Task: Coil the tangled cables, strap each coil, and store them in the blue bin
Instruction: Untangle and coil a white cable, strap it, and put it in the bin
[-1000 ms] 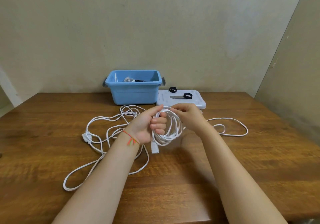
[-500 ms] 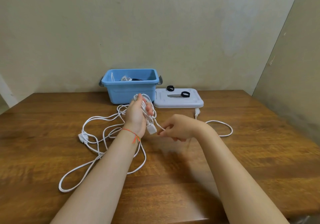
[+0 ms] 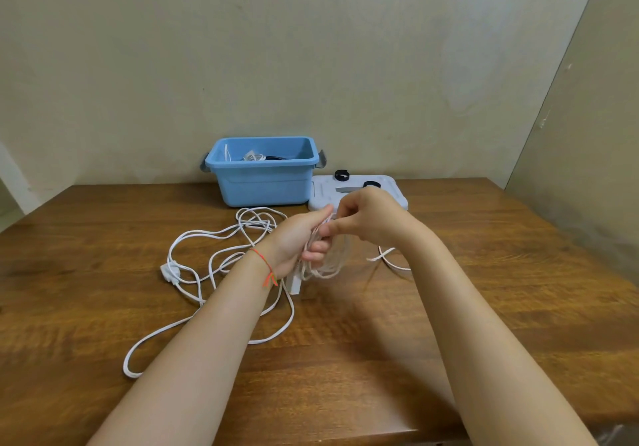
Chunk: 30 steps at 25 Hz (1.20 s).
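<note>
My left hand (image 3: 299, 243) grips a coil of white cable (image 3: 328, 262) above the table's middle, a white plug end hanging below the fist. My right hand (image 3: 363, 219) pinches the cable's free strand at the top of the coil, touching my left thumb. The loose tail of that cable (image 3: 387, 259) runs off to the right under my right forearm. A second tangled white cable (image 3: 214, 259) with a plug lies spread on the table to the left. The blue bin (image 3: 262, 176) stands at the back with coiled cables inside.
The bin's grey lid (image 3: 394, 195) lies flat right of the bin, carrying two black strap rolls (image 3: 341, 175) and a flat strap. A wall rises behind the wooden table (image 3: 501, 273), and a panel closes off the right side.
My right hand has risen from the table's middle back to the top of the coil, laying another loop. The loose tail on the right has grown shorter. My left hand has lowered slightly.
</note>
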{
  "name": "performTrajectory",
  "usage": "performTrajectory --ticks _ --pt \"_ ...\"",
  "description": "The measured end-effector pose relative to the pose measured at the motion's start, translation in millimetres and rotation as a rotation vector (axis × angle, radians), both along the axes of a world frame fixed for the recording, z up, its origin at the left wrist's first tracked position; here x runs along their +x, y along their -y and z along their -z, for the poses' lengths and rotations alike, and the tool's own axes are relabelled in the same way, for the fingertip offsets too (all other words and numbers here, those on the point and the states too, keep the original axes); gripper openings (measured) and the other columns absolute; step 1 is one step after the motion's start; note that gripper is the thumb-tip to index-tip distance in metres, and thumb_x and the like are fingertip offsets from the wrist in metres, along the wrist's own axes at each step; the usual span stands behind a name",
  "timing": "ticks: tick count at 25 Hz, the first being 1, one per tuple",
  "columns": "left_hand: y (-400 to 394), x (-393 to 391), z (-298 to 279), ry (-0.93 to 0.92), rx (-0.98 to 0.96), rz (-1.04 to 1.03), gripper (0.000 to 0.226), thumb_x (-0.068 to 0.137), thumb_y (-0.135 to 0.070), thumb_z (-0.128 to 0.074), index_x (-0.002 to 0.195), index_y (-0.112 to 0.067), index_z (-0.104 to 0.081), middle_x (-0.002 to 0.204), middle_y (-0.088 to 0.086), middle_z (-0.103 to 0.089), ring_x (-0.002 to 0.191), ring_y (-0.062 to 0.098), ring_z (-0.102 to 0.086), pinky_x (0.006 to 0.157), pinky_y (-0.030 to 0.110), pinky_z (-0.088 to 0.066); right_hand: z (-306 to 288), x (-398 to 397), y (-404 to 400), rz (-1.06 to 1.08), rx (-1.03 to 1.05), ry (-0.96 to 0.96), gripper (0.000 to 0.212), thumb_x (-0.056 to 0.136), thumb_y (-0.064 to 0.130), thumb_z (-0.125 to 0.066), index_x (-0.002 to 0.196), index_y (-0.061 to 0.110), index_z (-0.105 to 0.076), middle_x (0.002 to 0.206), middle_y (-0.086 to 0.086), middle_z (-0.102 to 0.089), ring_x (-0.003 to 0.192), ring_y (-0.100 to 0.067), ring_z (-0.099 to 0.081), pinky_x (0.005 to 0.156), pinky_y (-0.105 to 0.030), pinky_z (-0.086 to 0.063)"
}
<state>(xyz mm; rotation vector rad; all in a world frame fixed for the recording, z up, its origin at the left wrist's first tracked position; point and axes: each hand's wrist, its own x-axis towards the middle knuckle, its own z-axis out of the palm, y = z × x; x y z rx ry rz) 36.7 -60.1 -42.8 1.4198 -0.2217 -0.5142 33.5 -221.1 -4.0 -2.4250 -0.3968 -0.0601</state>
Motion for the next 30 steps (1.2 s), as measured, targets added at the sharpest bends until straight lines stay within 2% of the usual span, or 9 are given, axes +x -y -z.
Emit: performTrajectory --ticks 2,5,12,14,17,21,25,27,30 --pt "-4.6 -1.5 0.7 -0.002 0.055 0.111 0.047 0.1 -0.053 -0.046 0.068 -0.019 -0.04 0.048 -0.005 -0.025 0.037 0.006 -0.019 0.051 0.026 -0.01 6.7 5.8 1.6 -0.001 0.071 0.02 0.036 0.074 0.033 -0.085 0.063 0.012 -0.058 0.055 0.005 -0.046 0.051 -0.008 -0.037 0.051 -0.02 -0.032" --pt "-13.5 -2.8 5.9 0.037 0.015 0.172 0.028 0.094 -0.035 -0.061 0.075 -0.018 -0.048 0.046 -0.009 -0.024 0.034 0.003 -0.02 0.047 0.025 -0.01 13.8 7.7 5.4 -0.1 0.258 -0.047 0.032 0.082 0.028 -0.08 0.067 0.012 -0.056 0.06 0.004 -0.048 0.057 -0.008 -0.041 0.054 -0.019 -0.036" --pt "-14.0 3.4 16.7 -0.107 -0.144 -0.177 0.041 0.101 -0.038 -0.052 0.066 -0.02 -0.042 0.045 -0.007 -0.026 0.033 0.006 -0.022 0.04 0.02 -0.023 38.8 15.8 8.2 0.038 0.307 -0.148 0.008 0.096 0.023 -0.061 0.101 0.02 -0.067 0.095 -0.002 -0.067 0.086 -0.018 -0.063 0.076 -0.034 -0.059" --pt "-15.9 3.5 13.8 -0.116 -0.128 -0.249 0.042 0.099 -0.046 -0.052 0.067 -0.02 -0.042 0.046 -0.007 -0.026 0.035 0.007 -0.022 0.042 0.021 -0.026 41.7 14.9 14.4 0.029 0.419 -0.194 0.014 0.099 0.027 -0.058 0.103 0.019 -0.069 0.09 0.001 -0.068 0.078 -0.015 -0.065 0.063 -0.032 -0.058" --pt "-21.0 6.0 10.2 -0.151 -0.079 -0.349 0.045 0.098 -0.053 -0.051 0.069 -0.02 -0.043 0.047 -0.007 -0.029 0.037 0.008 -0.023 0.046 0.023 -0.028 43.7 13.1 24.7 -0.068 0.554 -0.287 0.022 0.099 0.031 -0.06 0.091 0.013 -0.07 0.062 0.003 -0.049 0.048 -0.012 -0.037 0.043 -0.023 -0.03" --pt "-23.7 15.5 16.7 -0.26 -0.137 -0.65 0.045 0.098 -0.05 -0.053 0.066 -0.02 -0.045 0.05 -0.005 -0.031 0.04 0.011 -0.024 0.046 0.024 -0.028 46.5 22.3 32.3 0.524 0.673 -0.159 0.034 0.099 0.032 -0.056 0.072 0.015 -0.068 0.059 0.003 -0.05 0.048 -0.013 -0.036 0.047 -0.024 -0.028" --pt "-20.4 21.7 22.3 -0.203 -0.069 -0.689 0.043 0.098 -0.047 -0.054 0.066 -0.019 -0.044 0.046 -0.006 -0.034 0.037 0.011 -0.027 0.044 0.023 -0.03 49.4 29.0 45.3 0.868 0.35 0.056 0.025 0.097 0.016 -0.046 0.104 0.012 -0.07 0.114 -0.01 -0.064 0.1 -0.028 -0.059 0.08 -0.034 -0.043" --pt "-13.5 18.4 19.9 -0.144 0.039 -0.545 0.042 0.098 -0.046 -0.055 0.065 -0.021 -0.045 0.049 -0.006 -0.033 0.039 0.011 -0.025 0.045 0.024 -0.029 44.2 26.7 36.2 0.776 0.126 0.199 0.037 0.091 0.005 -0.046 0.123 0.009 -0.064 0.13 -0.013 -0.053 0.12 -0.033 -0.049 0.1 -0.037 -0.036" --pt "0.0 11.9 12.0 -0.061 0.117 -0.355 0.045 0.098 -0.048 -0.052 0.063 -0.021 -0.043 0.05 -0.004 -0.03 0.041 0.012 -0.022 0.047 0.026 -0.025 29.2 19.4 9.8 0.364 0.24 0.3 0.028 0.098 0.014 -0.049 0.116 0.009 -0.069 0.116 -0.002 -0.062 0.113 -0.016 -0.054 0.089 -0.024 -0.035"
